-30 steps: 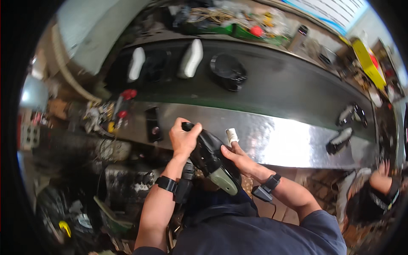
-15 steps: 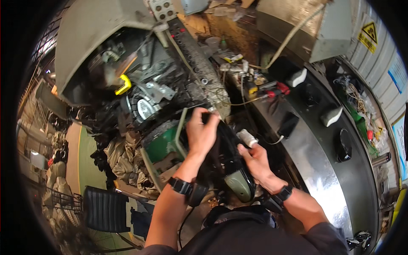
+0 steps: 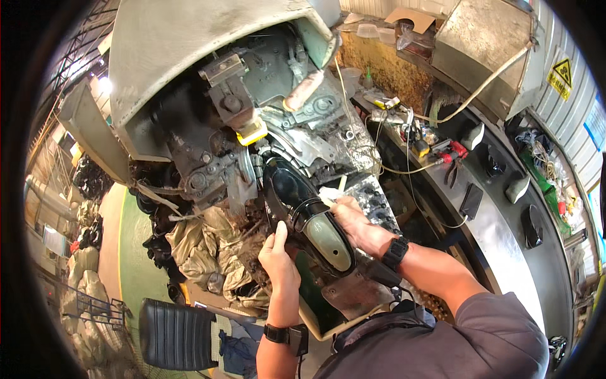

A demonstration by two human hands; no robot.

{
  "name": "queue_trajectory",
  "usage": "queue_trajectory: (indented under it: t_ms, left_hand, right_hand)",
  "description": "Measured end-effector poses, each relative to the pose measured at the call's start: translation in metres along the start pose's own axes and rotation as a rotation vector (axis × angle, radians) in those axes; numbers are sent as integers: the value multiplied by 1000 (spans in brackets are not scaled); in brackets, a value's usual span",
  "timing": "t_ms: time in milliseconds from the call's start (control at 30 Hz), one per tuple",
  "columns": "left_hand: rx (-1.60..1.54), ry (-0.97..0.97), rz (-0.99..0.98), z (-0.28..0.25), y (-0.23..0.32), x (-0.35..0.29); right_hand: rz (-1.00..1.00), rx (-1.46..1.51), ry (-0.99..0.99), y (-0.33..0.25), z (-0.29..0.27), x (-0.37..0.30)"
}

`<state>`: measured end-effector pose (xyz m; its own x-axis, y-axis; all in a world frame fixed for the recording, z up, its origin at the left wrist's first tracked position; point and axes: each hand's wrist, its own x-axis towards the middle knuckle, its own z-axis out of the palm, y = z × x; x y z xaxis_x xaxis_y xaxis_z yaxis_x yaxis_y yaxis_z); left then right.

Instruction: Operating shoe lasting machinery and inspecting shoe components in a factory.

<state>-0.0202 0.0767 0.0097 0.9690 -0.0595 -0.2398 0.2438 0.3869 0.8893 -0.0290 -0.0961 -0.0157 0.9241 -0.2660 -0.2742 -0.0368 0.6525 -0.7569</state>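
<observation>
A glossy black shoe upper (image 3: 287, 186) sits on a grey-green shoe last (image 3: 325, 240) with a small dark hole near its heel end. Its toe reaches in among the metal jaws of a machine (image 3: 230, 107), just below a yellow block (image 3: 252, 132). My left hand (image 3: 279, 262) is closed, thumb and fingers pinching the upper's left edge. On the other side my right hand (image 3: 355, 222) grips the shoe's right flank. Something white (image 3: 329, 194) shows at the right fingertips; whether it is held or wrapped round them I cannot tell.
A green-lined bin (image 3: 309, 297) lies beneath the shoe. To the right, a metal bench (image 3: 486, 246) and a dark curved conveyor (image 3: 536, 278) carry white lasts, black uppers and a red-handled tool (image 3: 453, 151). Cloth sacks (image 3: 202, 246) and a black chair (image 3: 177, 335) are at left.
The shoe has swung up and left, its toe now among the machine's jaws. Both hands have moved with it, my left hand shifting from the toe end to the side.
</observation>
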Motion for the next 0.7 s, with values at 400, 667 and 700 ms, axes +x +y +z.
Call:
queue_trajectory:
  t_ms: [400, 667, 700]
  left_hand:
    - [-118, 43, -164, 0, -4, 91]
    - [-187, -3, -132, -11, -40, 103]
    - [-181, 41, -108, -11, -50, 106]
  right_hand:
    - [13, 75, 101, 13, 19, 85]
    - [10, -78, 96, 9, 15, 90]
    - [-40, -147, 58, 10, 15, 92]
